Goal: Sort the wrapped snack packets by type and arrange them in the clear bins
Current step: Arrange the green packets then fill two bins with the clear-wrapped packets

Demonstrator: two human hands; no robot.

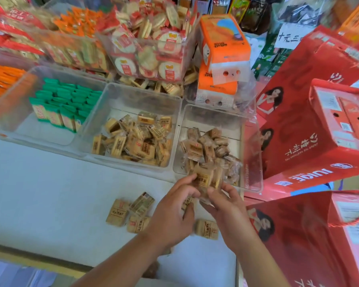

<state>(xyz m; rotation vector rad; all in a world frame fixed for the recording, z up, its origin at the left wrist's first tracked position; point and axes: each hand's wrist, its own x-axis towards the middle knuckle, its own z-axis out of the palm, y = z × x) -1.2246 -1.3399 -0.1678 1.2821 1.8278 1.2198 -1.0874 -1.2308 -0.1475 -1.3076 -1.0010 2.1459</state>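
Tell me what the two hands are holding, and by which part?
Both hands, left and right, hold a small bunch of tan wrapped packets by its lower edge, at the right bin's front rim.

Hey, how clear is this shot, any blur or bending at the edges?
Head view: the left edge smears with motion blur, the orange packets streaked; the centre bin of tan packets is fairly sharp; the red juice cartons lean from wide-angle distortion; lighting is even, with soft glare on the clear bin walls.

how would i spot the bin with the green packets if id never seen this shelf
Start at the front row of clear bins along the white counter. The green packet bin is the leftmost full one, left of the tan packet bin. Only its packets stand upright in neat rows with bright green tops.
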